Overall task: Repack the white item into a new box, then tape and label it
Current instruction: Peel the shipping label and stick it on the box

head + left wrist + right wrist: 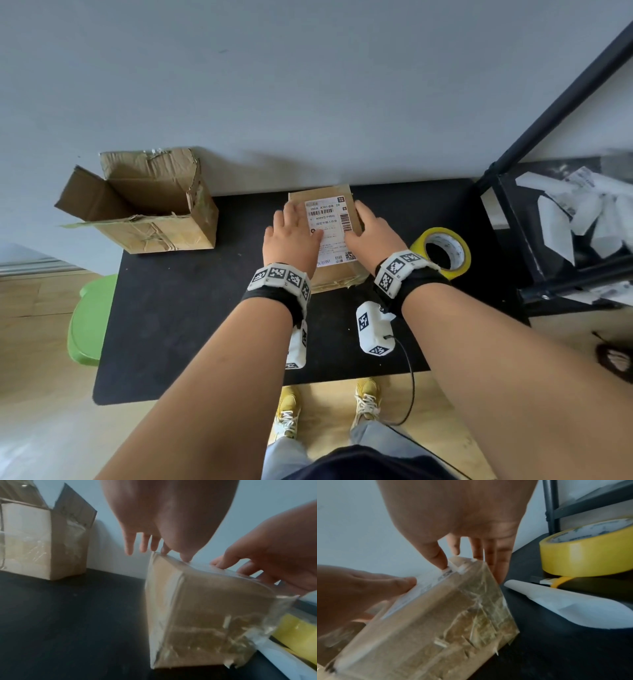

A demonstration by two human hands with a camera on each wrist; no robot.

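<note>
A taped box (337,274) is seen in the middle of the black table (178,308), with a label (330,229) on its top. The label is pressed flat by the left hand (294,236) and the right hand (373,236), fingers straight. A tape roll (442,251) lies just right; an opened box (144,202) stands far left.

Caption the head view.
Both hands, left hand and right hand, press a label onto the taped box.
</note>
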